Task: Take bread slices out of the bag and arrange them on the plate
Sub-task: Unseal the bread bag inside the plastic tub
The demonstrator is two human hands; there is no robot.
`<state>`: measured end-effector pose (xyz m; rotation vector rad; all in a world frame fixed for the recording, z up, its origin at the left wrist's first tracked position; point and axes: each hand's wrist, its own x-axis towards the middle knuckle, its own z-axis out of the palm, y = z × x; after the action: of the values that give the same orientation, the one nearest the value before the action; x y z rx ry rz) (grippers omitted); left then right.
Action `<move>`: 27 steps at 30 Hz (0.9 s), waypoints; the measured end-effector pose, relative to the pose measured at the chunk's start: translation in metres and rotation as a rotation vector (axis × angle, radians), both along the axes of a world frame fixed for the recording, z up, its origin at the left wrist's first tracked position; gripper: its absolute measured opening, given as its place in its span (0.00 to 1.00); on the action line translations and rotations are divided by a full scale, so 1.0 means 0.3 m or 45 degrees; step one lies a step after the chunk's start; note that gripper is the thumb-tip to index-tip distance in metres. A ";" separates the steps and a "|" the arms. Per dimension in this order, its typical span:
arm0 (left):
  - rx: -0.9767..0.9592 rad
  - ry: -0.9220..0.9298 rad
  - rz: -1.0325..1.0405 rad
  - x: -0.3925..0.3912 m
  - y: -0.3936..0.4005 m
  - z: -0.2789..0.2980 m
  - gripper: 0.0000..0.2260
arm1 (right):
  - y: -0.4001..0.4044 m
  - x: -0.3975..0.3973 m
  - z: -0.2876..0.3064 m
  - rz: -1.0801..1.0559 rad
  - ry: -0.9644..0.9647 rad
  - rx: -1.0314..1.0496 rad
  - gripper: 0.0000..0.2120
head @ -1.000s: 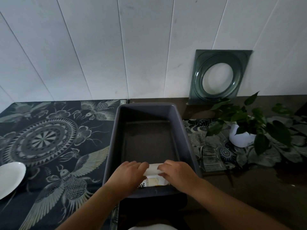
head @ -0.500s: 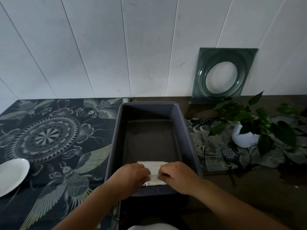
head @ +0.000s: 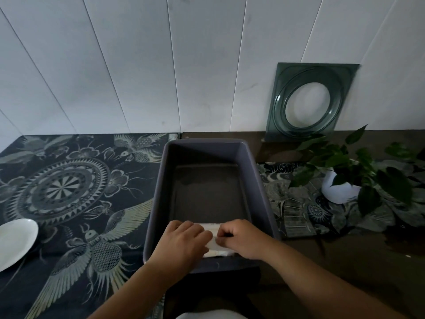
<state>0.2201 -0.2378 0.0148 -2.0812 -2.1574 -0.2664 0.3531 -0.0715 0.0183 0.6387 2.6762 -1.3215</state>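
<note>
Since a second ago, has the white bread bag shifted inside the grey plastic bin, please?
Cannot tell: the white bread bag stays at the grey plastic bin's near wall, mostly hidden by both hands.

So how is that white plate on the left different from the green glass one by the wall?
The white plate lies flat on the patterned cloth; the green glass plate stands tilted against the wall. The white one looks round and opaque, the green one square and see-through. Neither holds any bread.

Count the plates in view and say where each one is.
1: a white plate at the far left edge, lying on the patterned cloth, partly cut off by the frame. More could lie outside the view.
</note>
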 end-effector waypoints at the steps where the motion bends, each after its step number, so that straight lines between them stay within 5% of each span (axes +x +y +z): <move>1: 0.003 -0.005 0.017 0.002 -0.002 -0.001 0.12 | 0.000 0.000 0.001 0.004 0.001 0.001 0.10; 13: 0.038 -0.020 0.217 0.033 -0.002 -0.039 0.15 | 0.040 -0.005 0.015 -0.028 -0.098 -0.450 0.08; 18: 0.156 -0.018 0.129 0.018 -0.003 -0.060 0.08 | 0.054 -0.017 0.012 -0.013 -0.183 -0.585 0.09; 21: 0.170 -0.054 0.062 0.012 -0.002 -0.062 0.09 | 0.034 -0.043 0.023 0.111 -0.232 -0.341 0.02; 27: 0.275 -0.093 -0.032 -0.040 -0.013 -0.047 0.04 | 0.012 -0.104 0.077 0.286 -0.084 0.278 0.10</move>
<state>0.2080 -0.2416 0.0006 -2.0076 -2.0391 -0.5597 0.3218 -0.0679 0.0415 0.3765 2.7624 -0.9470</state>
